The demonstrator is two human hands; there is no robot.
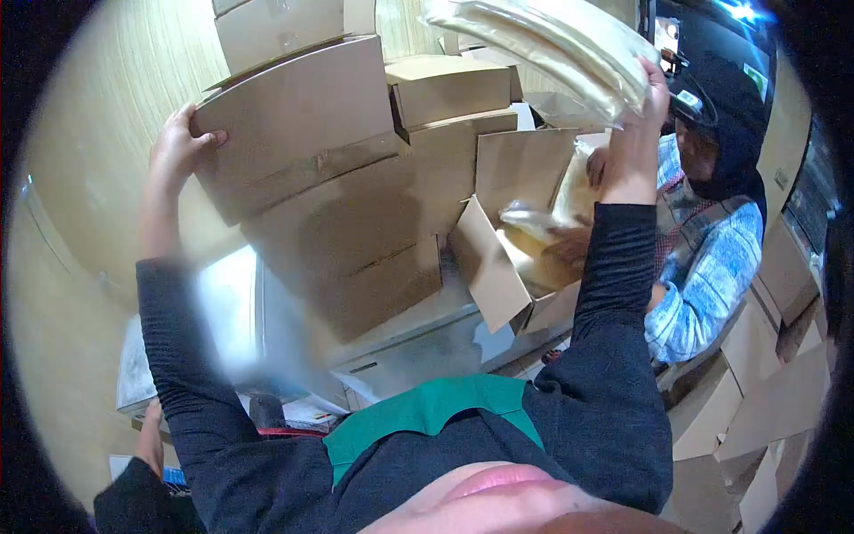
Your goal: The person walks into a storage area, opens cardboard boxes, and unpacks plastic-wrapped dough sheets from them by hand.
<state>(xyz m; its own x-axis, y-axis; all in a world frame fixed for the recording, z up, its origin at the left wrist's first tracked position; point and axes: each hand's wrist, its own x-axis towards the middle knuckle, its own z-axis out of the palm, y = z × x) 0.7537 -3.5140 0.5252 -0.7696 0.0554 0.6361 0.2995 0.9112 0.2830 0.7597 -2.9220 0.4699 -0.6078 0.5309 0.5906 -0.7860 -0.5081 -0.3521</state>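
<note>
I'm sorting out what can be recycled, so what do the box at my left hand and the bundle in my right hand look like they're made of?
The box looks like matte brown cardboard: flat, stiff panels with straight folds. The bundle seems wrapped in clear, glossy plastic film, given its shiny highlights and wrinkles; its pale yellowish contents I can't identify.

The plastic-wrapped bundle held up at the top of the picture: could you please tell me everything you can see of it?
The bundle looks long and pale yellow, bowed in a curve, with what seem to be flat layers inside clear, glossy, creased plastic. The right hand grips its right end, holding it up near the cardboard boxes. The picture's top edge cuts part of it off, and its contents I cannot identify.
</note>
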